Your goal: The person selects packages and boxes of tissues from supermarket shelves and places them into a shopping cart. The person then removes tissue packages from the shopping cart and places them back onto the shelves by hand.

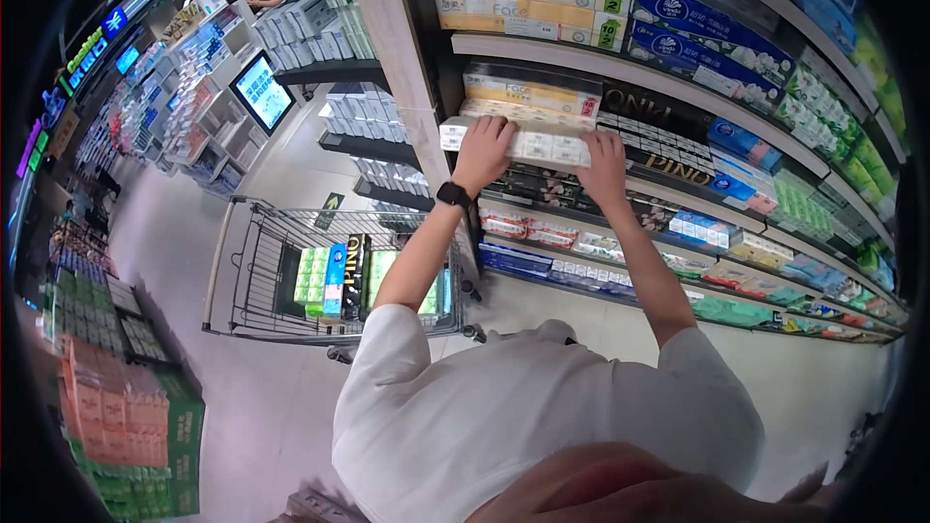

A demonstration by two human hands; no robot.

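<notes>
A white shirt [542, 407] lies nearest my camera. At the front of the shelving unit [538, 56], I observe the left hand [484, 148] and right hand [603, 159], fingers part-curled, gripping a white pack [547, 147] near opposite ends. A loaded wire cart [219, 263] stands left of the shelving unit.

White pack [550, 148]: thin, smooth plastic wrap, a bit shiny.
Shirt [542, 407]: soft-looking cloth, dull, with creases.
Watch [452, 194]: smooth face (it looks like glass).
Cart [221, 261]: thin, smooth metal wires.
Floor [262, 407]: hard and smooth, a little shiny.
Blue packs [678, 8]: slick, shiny plastic.
</notes>
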